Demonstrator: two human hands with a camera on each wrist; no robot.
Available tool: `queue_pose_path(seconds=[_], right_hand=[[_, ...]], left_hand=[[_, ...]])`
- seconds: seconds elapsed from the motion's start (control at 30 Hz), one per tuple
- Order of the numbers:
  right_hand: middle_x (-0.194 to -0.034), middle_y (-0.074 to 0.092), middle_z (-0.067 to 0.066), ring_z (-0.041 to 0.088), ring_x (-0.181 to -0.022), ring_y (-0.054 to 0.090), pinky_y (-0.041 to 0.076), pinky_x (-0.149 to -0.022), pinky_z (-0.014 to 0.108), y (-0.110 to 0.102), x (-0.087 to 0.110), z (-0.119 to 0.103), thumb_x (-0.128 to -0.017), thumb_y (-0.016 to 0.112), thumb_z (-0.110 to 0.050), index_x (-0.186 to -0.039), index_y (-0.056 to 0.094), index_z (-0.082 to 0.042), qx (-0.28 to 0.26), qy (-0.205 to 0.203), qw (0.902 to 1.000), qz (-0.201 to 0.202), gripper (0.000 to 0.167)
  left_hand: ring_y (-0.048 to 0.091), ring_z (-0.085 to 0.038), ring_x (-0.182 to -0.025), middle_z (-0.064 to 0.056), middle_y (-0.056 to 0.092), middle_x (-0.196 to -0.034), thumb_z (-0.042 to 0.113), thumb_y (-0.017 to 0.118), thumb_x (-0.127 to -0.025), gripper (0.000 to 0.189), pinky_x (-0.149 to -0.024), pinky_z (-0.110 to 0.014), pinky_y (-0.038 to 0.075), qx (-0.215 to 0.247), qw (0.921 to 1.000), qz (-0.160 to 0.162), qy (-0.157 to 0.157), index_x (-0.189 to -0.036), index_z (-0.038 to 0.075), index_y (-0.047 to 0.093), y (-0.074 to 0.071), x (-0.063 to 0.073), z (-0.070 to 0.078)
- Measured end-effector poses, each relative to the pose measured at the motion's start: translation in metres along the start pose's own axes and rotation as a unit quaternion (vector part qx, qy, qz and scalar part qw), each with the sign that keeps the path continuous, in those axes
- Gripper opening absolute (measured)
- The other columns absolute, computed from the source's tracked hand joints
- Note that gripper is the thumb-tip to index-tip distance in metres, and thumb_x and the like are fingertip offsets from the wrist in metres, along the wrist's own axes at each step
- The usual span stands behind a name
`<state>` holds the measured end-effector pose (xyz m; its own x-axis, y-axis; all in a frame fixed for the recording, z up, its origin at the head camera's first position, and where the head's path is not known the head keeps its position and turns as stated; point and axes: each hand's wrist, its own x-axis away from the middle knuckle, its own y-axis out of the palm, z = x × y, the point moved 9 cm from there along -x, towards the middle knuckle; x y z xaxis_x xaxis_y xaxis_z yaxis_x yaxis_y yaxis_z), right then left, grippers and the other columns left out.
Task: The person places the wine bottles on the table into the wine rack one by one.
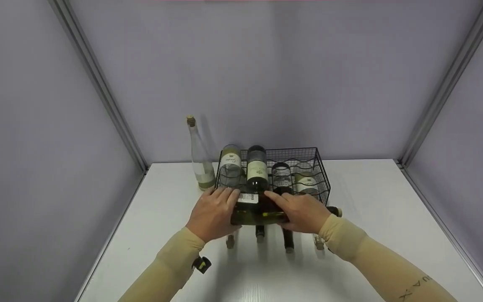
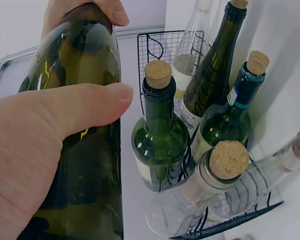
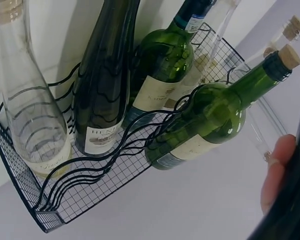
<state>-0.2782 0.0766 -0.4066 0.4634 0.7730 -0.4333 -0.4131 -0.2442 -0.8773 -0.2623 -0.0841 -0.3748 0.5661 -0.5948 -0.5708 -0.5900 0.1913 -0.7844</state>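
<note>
Both hands hold a dark green wine bottle (image 1: 258, 217) lying sideways over the front of a black wire wine rack (image 1: 323, 174). My left hand (image 1: 214, 212) grips its base end, and in the left wrist view the thumb (image 2: 97, 102) lies across the glass. Around the neck end, my right hand (image 1: 306, 212) wraps the bottle, whose tip points right past the wrist. Behind it, the rack bears a clear corked bottle (image 1: 230, 165), a green bottle (image 1: 257, 170) with a cream label, a dark bottle (image 1: 281, 174) and another clear one (image 1: 306, 183), necks toward me.
Just left of the rack, a tall clear bottle (image 1: 201, 161) with a cork stands upright on the white table (image 1: 162, 201). Grey panels close in the back (image 1: 292, 84) and both sides. Several bottle necks jut out beyond the rack's front.
</note>
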Motion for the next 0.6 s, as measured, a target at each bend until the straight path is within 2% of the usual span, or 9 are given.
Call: queue_pose_path(seconds=[0.1,0.23,0.37,0.47,0.6], right_hand=[[-0.084,0.063,0.003,0.013,-0.057,0.059,0.053,-0.051,0.028,-0.003,0.0,0.001,-0.073,0.079,-0.04,-0.146,0.037,-0.016,-0.004,0.007,1.0,0.004,0.088],[-0.089,0.065,0.005,0.014,-0.063,0.062,0.054,-0.055,0.028,-0.009,0.0,0.007,-0.074,0.079,-0.036,-0.146,0.037,-0.014,-0.032,0.025,0.999,0.016,0.086],[-0.101,0.066,0.007,0.018,-0.075,0.066,0.056,-0.061,0.031,-0.014,0.001,0.02,-0.076,0.079,-0.033,-0.146,0.038,-0.012,-0.062,0.052,0.996,0.037,0.084],[-0.104,0.066,0.007,0.019,-0.077,0.066,0.056,-0.06,0.032,-0.016,0.004,0.03,-0.077,0.078,-0.032,-0.145,0.038,-0.011,-0.07,0.073,0.9935,0.053,0.082],[-0.108,0.065,0.008,0.019,-0.073,0.064,0.055,-0.058,0.034,-0.012,0.01,0.048,-0.079,0.076,-0.032,-0.146,0.037,-0.012,-0.095,0.125,0.9859,0.059,0.08]], left_hand=[[0.061,-0.027,-0.097,-0.008,0.064,-0.106,0.053,0.087,-0.053,0.089,-0.084,-0.046,0.049,0.0,1.0,-0.001,0.002,-0.122,0.005,0.058,-0.001,-0.001,-0.002],[0.056,-0.029,-0.11,-0.009,0.06,-0.119,0.056,0.087,-0.055,0.094,-0.093,-0.048,0.045,0.013,0.9998,0.007,-0.014,-0.13,0.01,0.054,-0.005,-0.004,-0.012],[0.048,-0.03,-0.123,-0.011,0.052,-0.133,0.058,0.086,-0.057,0.102,-0.101,-0.047,0.039,0.042,0.9972,0.042,-0.047,-0.138,0.012,0.047,-0.014,-0.006,-0.029],[0.047,-0.031,-0.125,-0.013,0.049,-0.136,0.062,0.083,-0.06,0.106,-0.103,-0.046,0.038,0.069,0.9921,0.071,-0.077,-0.142,0.009,0.042,-0.019,-0.007,-0.047],[0.05,-0.03,-0.122,-0.014,0.052,-0.132,0.062,0.072,-0.075,0.094,-0.1,-0.046,0.041,0.114,0.9822,0.081,-0.125,-0.141,0.004,0.041,-0.013,-0.004,-0.07]])
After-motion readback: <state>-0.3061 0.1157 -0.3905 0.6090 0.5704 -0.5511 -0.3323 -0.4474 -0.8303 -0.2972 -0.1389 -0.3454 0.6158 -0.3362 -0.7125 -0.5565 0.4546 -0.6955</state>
